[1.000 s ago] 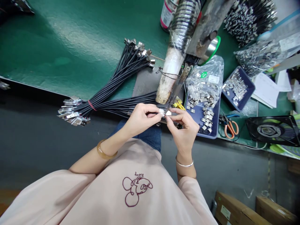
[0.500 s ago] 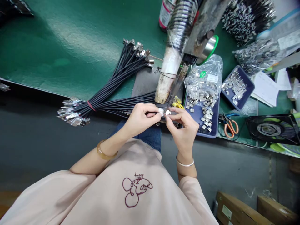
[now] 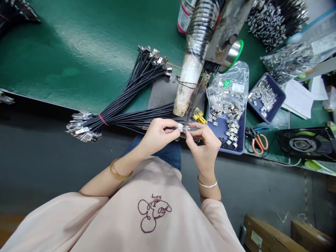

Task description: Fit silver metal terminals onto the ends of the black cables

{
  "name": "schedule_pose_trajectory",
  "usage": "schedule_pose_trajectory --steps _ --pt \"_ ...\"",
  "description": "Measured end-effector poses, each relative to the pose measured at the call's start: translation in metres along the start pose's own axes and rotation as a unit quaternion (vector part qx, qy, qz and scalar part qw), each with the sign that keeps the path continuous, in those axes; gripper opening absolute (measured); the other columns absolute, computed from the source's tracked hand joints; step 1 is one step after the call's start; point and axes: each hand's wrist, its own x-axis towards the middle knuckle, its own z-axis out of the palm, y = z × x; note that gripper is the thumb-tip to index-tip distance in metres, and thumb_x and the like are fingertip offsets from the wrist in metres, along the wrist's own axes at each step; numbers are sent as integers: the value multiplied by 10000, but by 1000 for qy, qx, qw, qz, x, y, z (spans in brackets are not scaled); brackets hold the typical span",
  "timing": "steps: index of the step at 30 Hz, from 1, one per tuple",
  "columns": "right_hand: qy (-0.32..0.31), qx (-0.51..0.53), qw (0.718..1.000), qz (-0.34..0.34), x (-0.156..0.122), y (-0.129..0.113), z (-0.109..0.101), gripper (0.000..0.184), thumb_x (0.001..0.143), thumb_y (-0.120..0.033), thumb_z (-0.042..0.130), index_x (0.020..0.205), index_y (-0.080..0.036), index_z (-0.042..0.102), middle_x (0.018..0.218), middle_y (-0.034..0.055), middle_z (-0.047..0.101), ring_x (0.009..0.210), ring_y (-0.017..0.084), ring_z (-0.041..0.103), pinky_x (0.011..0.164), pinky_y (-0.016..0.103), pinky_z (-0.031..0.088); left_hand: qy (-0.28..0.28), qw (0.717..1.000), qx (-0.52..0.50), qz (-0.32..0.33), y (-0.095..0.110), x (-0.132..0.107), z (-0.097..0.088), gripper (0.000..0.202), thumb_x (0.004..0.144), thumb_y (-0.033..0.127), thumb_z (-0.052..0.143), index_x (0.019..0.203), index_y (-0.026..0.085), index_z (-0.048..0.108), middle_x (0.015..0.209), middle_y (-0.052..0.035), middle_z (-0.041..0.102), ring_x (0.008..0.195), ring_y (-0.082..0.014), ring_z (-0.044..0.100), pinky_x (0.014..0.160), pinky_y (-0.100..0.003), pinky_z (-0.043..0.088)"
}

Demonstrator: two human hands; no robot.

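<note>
A small metal connector (image 3: 187,128) sits between my two hands, right under the thin tip of a soldering iron (image 3: 198,96). My left hand (image 3: 161,135) is closed in a pinch on the end of a black cable just left of the connector; something white covers a fingertip. From the other side, my right hand (image 3: 204,140) pinches the connector between thumb and finger. Black cables (image 3: 147,113) run beneath the nozzle toward my left hand. A larger bundle of cables (image 3: 123,94), with metal plugs at both ends, lies to the left, tied with a red band (image 3: 103,119).
A wrapped extraction hose (image 3: 187,77) hangs over the work spot. To the right are a blue tray (image 3: 240,141) of metal shells, a smaller tray (image 3: 280,99), orange-handled pliers (image 3: 258,144) and a black fan (image 3: 304,143). A solder spool (image 3: 235,54) stands behind.
The connector has turned slightly and looks less bright and flat than before. Both hands stay almost in place, the right having shifted a little left.
</note>
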Motion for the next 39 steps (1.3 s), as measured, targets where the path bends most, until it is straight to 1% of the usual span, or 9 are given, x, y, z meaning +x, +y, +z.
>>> schedule_pose_trajectory --steps 5,8,9,11,14,16,24,32,39 --pt "39 -88 992 -78 -7 1 4 117 883 -120 655 846 -224 617 964 31 759 894 145 735 751 267 606 9 999 -47 -20 -2 -4 3 136 772 209 652 760 98 731 667 -16 652 571 -86 532 552 -192 429" --pt "70 -130 982 -114 -12 -1 10 147 870 -89 665 856 -224 610 953 34 757 855 129 729 713 241 596 38 997 -72 -16 -3 -9 7 97 779 205 659 764 111 678 655 -2 636 570 -83 563 570 -183 470" --pt "75 -122 984 -103 -13 -1 11 142 869 -95 669 846 -223 611 943 33 751 847 129 726 692 235 597 51 996 -75 -10 -3 -10 8 88 785 202 655 772 116 665 653 4 631 563 -78 562 563 -178 469" --pt "68 -59 995 -40 -13 -2 13 114 880 -135 670 822 -216 617 927 27 730 823 126 723 659 230 609 65 994 -86 -1 -3 -13 9 75 793 199 646 799 124 649 674 2 642 580 -82 589 577 -177 484" --pt "24 73 994 81 -12 -2 12 99 893 -204 669 803 -204 627 936 18 694 768 116 721 653 244 638 48 991 -122 -6 -2 -15 10 83 788 205 641 813 126 638 694 -11 654 631 -106 636 621 -195 515" --pt "13 108 988 108 -11 -2 11 96 888 -217 677 803 -201 637 947 20 685 780 121 721 674 260 649 40 990 -136 -13 -2 -14 9 85 779 204 642 812 125 642 669 -3 628 619 -104 619 607 -196 504" --pt "49 -35 998 3 -8 2 14 92 904 -211 660 812 -214 658 917 29 710 834 139 695 636 260 603 41 994 -99 -20 -4 -11 11 53 802 178 624 819 133 645 615 39 502 552 -58 444 544 -173 389" --pt "81 -62 993 -61 -6 5 18 93 877 -154 685 837 -231 652 923 20 721 854 140 706 748 285 601 45 995 -89 -12 -2 -9 10 89 811 197 625 863 135 663 659 21 549 590 -72 496 557 -166 422" --pt "73 -106 986 -106 -15 11 17 119 882 -141 662 879 -254 625 954 26 750 869 152 735 773 300 609 30 996 -84 -24 -5 -12 11 46 826 193 614 837 149 624 627 35 516 564 -70 477 565 -179 417"
